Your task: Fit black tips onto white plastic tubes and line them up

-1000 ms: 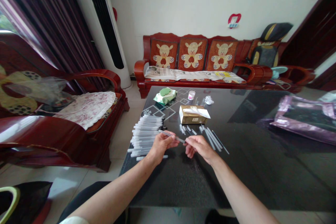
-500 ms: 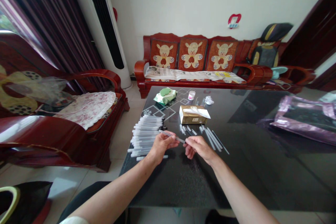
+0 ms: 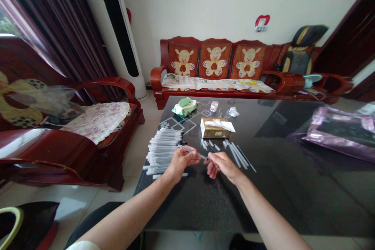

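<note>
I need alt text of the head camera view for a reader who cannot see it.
A person's left hand and right hand hold a slim pen-like tube between them above a dark table. A pile of similar tubes lies at the left; short pieces and loose tubes lie near a gold box.

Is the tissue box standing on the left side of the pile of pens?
No, the tissue box stands right of the pile of pens.
</note>
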The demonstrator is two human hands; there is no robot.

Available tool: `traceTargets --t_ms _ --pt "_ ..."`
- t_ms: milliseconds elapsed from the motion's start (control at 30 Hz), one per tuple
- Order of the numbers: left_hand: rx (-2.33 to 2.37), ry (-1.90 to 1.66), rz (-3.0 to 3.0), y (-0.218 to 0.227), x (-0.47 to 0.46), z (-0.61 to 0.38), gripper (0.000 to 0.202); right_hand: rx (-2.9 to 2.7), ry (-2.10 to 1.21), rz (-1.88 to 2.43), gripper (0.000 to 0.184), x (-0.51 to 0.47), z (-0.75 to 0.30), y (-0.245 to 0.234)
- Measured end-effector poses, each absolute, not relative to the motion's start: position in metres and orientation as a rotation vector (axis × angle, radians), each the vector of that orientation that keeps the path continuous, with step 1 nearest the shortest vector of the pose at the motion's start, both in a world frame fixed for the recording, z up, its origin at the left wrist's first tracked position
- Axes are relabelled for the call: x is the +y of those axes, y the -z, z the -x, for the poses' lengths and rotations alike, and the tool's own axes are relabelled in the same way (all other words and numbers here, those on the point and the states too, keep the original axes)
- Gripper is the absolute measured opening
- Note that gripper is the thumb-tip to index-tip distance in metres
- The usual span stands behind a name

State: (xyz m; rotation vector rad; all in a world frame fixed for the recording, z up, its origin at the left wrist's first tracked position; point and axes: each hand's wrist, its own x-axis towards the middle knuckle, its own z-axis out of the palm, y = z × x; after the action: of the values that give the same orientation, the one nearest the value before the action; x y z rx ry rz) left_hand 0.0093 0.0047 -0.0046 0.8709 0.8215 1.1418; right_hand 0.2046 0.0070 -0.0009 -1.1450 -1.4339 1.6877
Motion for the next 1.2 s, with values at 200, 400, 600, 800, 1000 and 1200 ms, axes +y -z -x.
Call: traceTargets --t_ms 200,400,600,800,1000,1200 --pt "0.821 -1.144 -0.86 0.006 0.005 -0.009 0.032 -1.43 -1.627 1.15 0.037 0.009 -0.209 0.001" --pt "0.823 -1.15 -0.861 0.007 0.004 -0.01 0.031 -1.444 -1.623 1.123 0.035 0.008 -0.205 0.003" --pt "0.827 -1.148 -0.854 0.005 0.005 -0.009 0.032 -1.446 -1.646 1.131 0.043 0.008 -0.204 0.003" --pt "0.85 -1.111 -0.847 0.008 0.005 -0.009 0.033 -1.502 -1.65 1.12 0.037 0.007 -0.204 0.006" --pt "0.853 -1.032 -0.902 0.009 0.003 -0.01 0.032 -1.551 -1.7 1.124 0.035 0.003 -0.201 0.008" --pt "0.862 -0.991 -0.923 0.011 0.001 -0.01 0.036 -1.58 -1.785 1.122 0.033 -0.001 -0.197 0.006"
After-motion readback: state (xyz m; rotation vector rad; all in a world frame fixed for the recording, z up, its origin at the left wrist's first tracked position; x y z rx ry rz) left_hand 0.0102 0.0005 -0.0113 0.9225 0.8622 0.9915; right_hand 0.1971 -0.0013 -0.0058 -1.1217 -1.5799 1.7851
